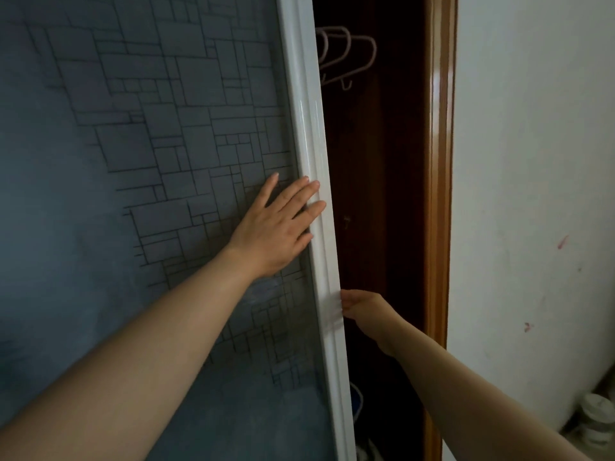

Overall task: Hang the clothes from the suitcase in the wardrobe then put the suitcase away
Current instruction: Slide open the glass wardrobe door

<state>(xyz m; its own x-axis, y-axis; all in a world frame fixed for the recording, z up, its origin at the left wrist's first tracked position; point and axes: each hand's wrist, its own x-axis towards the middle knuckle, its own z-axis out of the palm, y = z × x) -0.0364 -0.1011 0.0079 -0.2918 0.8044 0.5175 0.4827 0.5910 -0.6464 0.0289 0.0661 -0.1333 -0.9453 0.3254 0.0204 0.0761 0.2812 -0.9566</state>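
A: Room status?
B: White plaster wall (pixel 532 128) on the right, with a few red marks (pixel 562 241). A glossy brown wood jamb (pixel 439 161) runs top to bottom between the wall and the wardrobe (pixel 376 194).
A: Wardrobe position?
B: Centre of view, partly open. There's a dark wood-lined gap between the jamb and the sliding door (pixel 133 128). The door fills the left side: grey-blue frosted panel, thin black rectangle pattern, white frame (pixel 312 144) along its right edge.
A: Inside?
B: Pale pink hangers (pixel 346 58) up top, bare where visible, partly hidden behind the frame. Low in the gap there's a blue thing (pixel 356 404), too dark to identify.
A: Hands?
B: The left hand (pixel 273 227) is flat on the panel, fingers straight and spread, fingertips on the white frame. The right hand (pixel 362 309) is lower, in the gap, thumb on the frame's front and fingers curled round its edge, clamped on it. Hands apart, left above right.
A: Anything else?
B: White rounded objects (pixel 595 424) at the foot of the wall, bottom right. Too blurred to tell what they are.
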